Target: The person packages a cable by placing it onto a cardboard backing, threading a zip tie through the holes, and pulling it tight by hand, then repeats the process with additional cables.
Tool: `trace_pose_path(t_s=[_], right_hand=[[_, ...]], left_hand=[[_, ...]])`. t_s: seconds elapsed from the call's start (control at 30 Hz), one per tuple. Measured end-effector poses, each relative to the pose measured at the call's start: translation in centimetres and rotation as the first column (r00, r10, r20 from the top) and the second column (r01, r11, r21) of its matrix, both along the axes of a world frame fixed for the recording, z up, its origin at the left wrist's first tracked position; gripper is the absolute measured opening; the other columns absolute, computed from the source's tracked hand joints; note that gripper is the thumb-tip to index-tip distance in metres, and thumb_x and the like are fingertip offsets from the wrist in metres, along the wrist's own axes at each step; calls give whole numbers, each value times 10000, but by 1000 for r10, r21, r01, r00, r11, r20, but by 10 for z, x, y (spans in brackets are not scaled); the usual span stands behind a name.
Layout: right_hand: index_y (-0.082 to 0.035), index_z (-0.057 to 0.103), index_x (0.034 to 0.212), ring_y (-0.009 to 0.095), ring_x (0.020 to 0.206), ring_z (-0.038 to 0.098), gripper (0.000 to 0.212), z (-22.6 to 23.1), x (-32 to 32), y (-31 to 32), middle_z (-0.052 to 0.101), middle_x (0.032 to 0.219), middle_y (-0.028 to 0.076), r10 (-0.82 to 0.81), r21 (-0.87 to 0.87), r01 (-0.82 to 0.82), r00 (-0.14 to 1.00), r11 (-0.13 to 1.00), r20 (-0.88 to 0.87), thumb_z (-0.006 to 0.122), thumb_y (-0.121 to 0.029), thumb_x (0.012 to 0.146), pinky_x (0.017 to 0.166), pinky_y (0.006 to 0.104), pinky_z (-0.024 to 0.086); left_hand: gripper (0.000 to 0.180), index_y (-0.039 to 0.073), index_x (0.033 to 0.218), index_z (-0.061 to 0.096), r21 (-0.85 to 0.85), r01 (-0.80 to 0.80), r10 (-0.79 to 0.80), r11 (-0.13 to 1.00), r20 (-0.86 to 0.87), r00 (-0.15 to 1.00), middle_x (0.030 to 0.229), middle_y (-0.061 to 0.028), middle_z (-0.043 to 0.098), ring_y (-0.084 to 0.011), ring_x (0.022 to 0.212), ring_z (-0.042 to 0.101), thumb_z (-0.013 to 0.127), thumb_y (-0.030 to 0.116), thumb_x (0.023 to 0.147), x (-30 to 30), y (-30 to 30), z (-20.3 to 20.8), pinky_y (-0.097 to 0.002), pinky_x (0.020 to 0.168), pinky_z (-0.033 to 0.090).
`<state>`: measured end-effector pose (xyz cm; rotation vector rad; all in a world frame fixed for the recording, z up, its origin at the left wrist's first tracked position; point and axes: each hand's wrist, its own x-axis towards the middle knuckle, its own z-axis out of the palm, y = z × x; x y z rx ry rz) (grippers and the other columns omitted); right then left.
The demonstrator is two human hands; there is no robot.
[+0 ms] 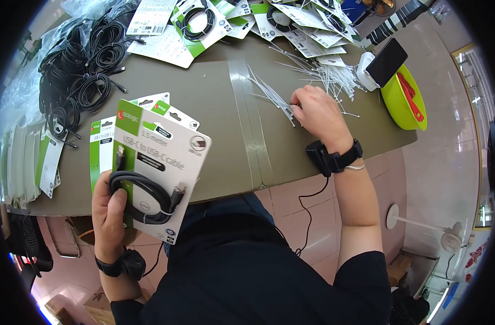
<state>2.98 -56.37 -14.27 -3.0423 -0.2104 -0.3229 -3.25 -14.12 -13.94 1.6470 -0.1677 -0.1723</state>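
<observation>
My left hand [109, 208] grips a green-and-white backing card [169, 132] near its lower left edge, thumb in front. A coiled black cable [144, 184] with metal plugs lies against the card's front, under the thumb. At the right of the table my right hand [320, 111] is closed, fingers curled down beside a small bunch of white cable ties [272, 95]. Whatever its fingertips may hold is hidden. Beyond that hand spreads a larger pile of loose white cable ties [337, 78]. More printed cards [102, 146] lie behind the held one.
Coiled black cables [90, 92] heap at the left, near a row of stacked cards [20, 162]. Carded cables [198, 24] cover the far side. A phone [387, 60] on a white stand and a lime-green bowl [402, 108] with something red inside sit at the right edge.
</observation>
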Motion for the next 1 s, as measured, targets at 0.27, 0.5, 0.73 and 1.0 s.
trace_pose_path(t_s=[0.27, 0.5, 0.73, 1.0], right_hand=[[-25, 630, 866, 128, 725, 590, 89, 21, 0, 1, 613, 750, 14, -14, 674, 208, 959, 709, -282, 606, -110, 859, 645, 286, 478], [-3, 631, 914, 63, 668, 525, 90, 42, -17, 71, 615, 789, -6, 273, 973, 229, 936, 13, -224, 602, -87, 900, 608, 212, 430], [-10, 646, 863, 98, 586, 511, 42, 31, -65, 151, 586, 724, 32, 382, 815, -323, 914, 482, 137, 675, -19, 834, 529, 226, 403], [-12, 650, 842, 109, 550, 509, 48, 19, -68, 172, 565, 711, 52, 395, 811, -323, 910, 488, 125, 686, 5, 813, 493, 240, 399]], left_hand=[[316, -17, 1227, 487, -332, -196, 172, 923, -100, 980, 1072, -59, 602, -110, 896, 581, 476, 119, 942, -1, -2, -16, -237, 797, 480], [260, 16, 1083, 444, -740, 81, -205, 668, -78, 976, 681, -48, 574, -135, 465, 540, 495, 243, 968, 6, -11, -14, -265, 481, 470], [695, -112, 1312, 372, -974, 86, -420, 210, -10, 908, 702, -87, 590, -138, 433, 555, 473, 474, 952, 14, -34, -26, -231, 409, 367], [697, -130, 1284, 418, -976, 127, -451, 177, 34, 892, 716, -126, 632, -111, 365, 515, 451, 485, 959, 5, -28, -21, -210, 360, 324]])
